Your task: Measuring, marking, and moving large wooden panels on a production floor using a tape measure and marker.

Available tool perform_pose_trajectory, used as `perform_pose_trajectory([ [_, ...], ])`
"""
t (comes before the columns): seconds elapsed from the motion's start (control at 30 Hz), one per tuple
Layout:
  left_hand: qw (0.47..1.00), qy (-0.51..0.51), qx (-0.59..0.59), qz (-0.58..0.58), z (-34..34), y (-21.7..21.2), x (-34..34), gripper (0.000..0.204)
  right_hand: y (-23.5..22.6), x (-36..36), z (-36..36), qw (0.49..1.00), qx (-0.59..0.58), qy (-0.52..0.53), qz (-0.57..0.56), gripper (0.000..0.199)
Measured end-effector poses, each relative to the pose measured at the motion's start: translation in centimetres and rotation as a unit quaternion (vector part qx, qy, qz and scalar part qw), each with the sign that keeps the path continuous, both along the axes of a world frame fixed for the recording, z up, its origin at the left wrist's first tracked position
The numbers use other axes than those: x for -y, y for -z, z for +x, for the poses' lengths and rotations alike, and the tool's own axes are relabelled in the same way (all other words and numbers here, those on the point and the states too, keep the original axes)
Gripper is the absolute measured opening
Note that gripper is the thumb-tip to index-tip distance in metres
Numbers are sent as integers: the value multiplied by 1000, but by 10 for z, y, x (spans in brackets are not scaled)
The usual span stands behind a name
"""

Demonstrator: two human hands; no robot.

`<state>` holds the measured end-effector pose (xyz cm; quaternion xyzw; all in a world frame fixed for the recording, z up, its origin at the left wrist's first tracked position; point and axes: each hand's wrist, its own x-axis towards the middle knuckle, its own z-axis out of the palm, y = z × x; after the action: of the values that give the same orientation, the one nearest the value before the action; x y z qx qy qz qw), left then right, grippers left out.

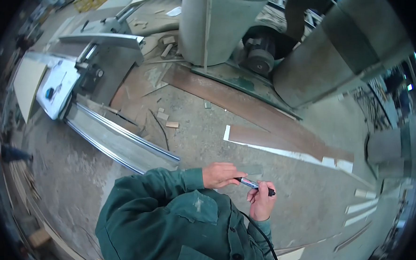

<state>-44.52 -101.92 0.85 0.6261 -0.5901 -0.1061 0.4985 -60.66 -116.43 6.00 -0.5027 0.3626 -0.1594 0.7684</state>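
In front of my chest, a marker pen [250,183] with a light printed barrel and black ends is held between both hands, tilted down to the right. My left hand [219,174] pinches its left black end between thumb and fingers. Around the right end, next to the black tip, are the fingers of my right hand [261,201]. Both forearms are in green sleeves. A black cable [264,235] runs down beside my right forearm.
A machine with metal rails [123,136] stands to the left. Large grey cylinders [203,31] and a motor [260,56] stand ahead. Brown boards [265,136] and wood scraps [172,125] lie on the concrete floor. Another person [9,152] is at the far left.
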Motion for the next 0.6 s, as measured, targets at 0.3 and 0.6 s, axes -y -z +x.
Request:
perform_pose_trajectory([
  [0.3, 963, -176, -158, 130, 55, 13, 45, 49, -56, 114, 145, 873, 161, -379, -261, 8],
  [0.6, 880, -335, -257, 217, 92, 20, 74, 49, -104, 118, 317, 530, 378, -756, 66, 14],
])
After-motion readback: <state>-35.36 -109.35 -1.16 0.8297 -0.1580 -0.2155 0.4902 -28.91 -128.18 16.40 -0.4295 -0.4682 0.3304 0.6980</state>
